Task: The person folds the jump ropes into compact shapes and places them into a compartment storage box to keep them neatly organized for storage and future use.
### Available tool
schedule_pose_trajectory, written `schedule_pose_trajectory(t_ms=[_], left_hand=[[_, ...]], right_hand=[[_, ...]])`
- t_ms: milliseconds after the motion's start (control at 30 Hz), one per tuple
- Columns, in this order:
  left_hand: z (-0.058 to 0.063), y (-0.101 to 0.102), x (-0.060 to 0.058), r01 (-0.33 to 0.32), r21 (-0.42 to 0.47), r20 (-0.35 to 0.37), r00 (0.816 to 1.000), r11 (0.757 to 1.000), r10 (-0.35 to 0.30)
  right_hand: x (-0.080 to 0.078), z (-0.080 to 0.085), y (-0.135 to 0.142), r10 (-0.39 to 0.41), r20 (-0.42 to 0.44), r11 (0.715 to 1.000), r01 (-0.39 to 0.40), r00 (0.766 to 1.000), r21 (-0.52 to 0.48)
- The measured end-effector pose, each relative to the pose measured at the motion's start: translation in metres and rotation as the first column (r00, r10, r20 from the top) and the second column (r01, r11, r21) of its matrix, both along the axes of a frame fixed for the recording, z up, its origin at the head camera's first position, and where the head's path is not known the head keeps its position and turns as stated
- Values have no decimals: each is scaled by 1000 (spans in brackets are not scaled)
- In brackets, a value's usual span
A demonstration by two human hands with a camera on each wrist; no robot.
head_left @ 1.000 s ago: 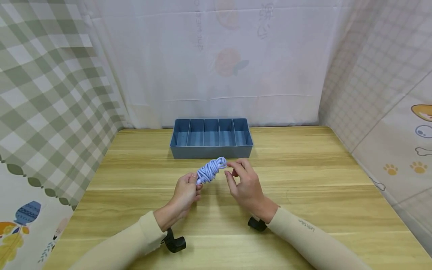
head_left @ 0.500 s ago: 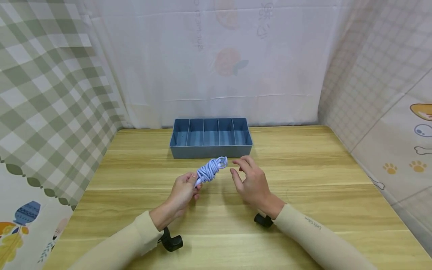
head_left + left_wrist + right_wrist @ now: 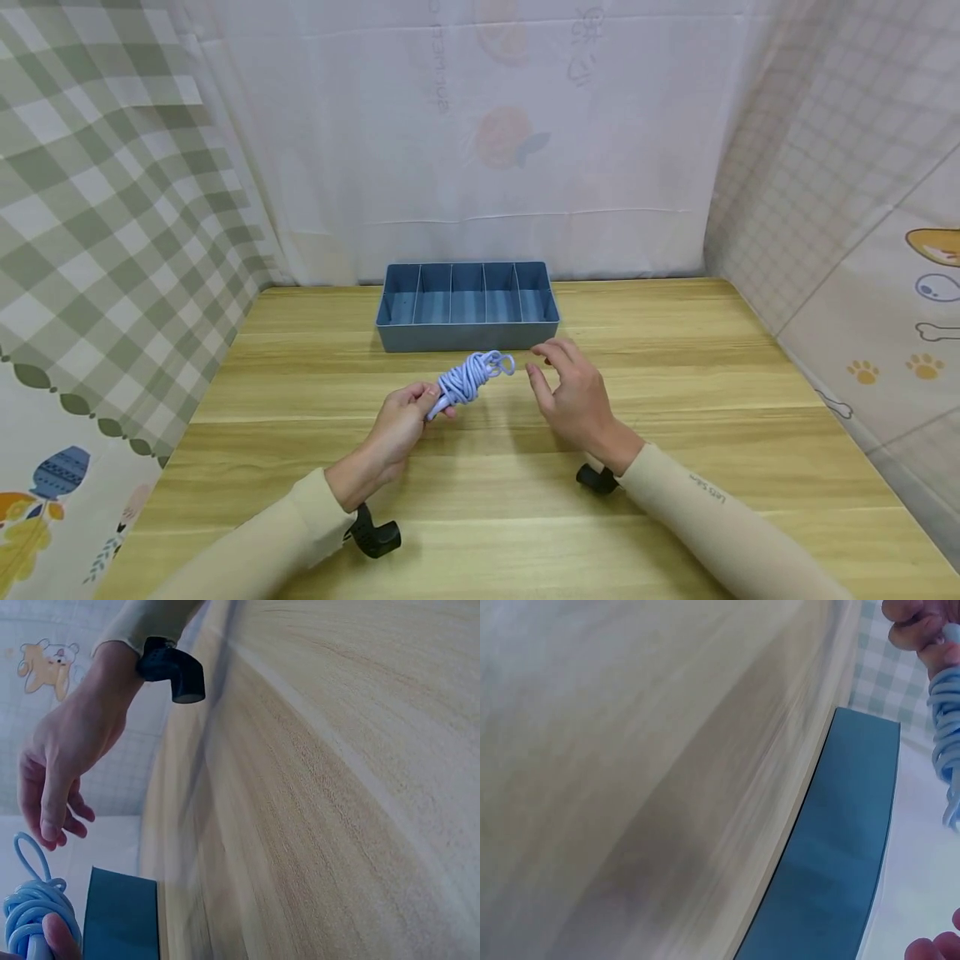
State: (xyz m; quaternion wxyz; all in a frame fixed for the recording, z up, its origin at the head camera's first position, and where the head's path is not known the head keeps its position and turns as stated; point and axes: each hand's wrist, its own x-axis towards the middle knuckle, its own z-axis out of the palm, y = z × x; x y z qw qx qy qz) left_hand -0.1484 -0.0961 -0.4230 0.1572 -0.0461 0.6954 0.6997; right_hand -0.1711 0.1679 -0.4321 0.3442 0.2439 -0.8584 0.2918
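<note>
My left hand (image 3: 401, 421) pinches the near end of a light blue cord (image 3: 463, 379), wound into a tight bundle. Loose loops stick out at the bundle's far right end. In the left wrist view the coiled cord (image 3: 39, 911) shows at the lower left, one loop standing up from it. My right hand (image 3: 576, 396) hovers just right of those loops, fingers bent loosely and apart, holding nothing. The right wrist view shows the cord (image 3: 946, 724) hanging below the left hand's fingers, with right fingertips (image 3: 934, 948) at the bottom corner.
Behind the hands stands a blue-grey tray (image 3: 468, 337) divided into several compartments. The wooden table (image 3: 675, 375) runs back to a white curtain (image 3: 337, 150), with patterned cloths at both sides. Black wrist cameras hang under both wrists.
My right hand has drawn away to the right from the cord's end. The loops at that end have spread looser, and my left hand has shifted slightly left, still holding the bundle.
</note>
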Motion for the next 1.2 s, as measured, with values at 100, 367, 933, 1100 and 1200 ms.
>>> schedule_pose_trajectory(t_ms=[100,367,933,1100,1200], left_hand=[[1,-1,0,0,4,0,1000,1000,0],[3,-2,0,-4,32,4,1000,999,4],[5,-5,-2,-60,16,22,998,998,60],[7,-6,-5,-79,23,43,996,997,78],[9,-6,-6,-78,20,49,996,997,77]], right_hand=[[-1,0,3,-5,-2,1000,5,1000,-2],[-5,4,9,-31,12,999,31,999,-15],[-29,9,24,-65,31,997,66,997,-49],[-38,12,27,-76,63,996,79,995,-45],[-44,14,29,-73,83,996,77,994,-40]])
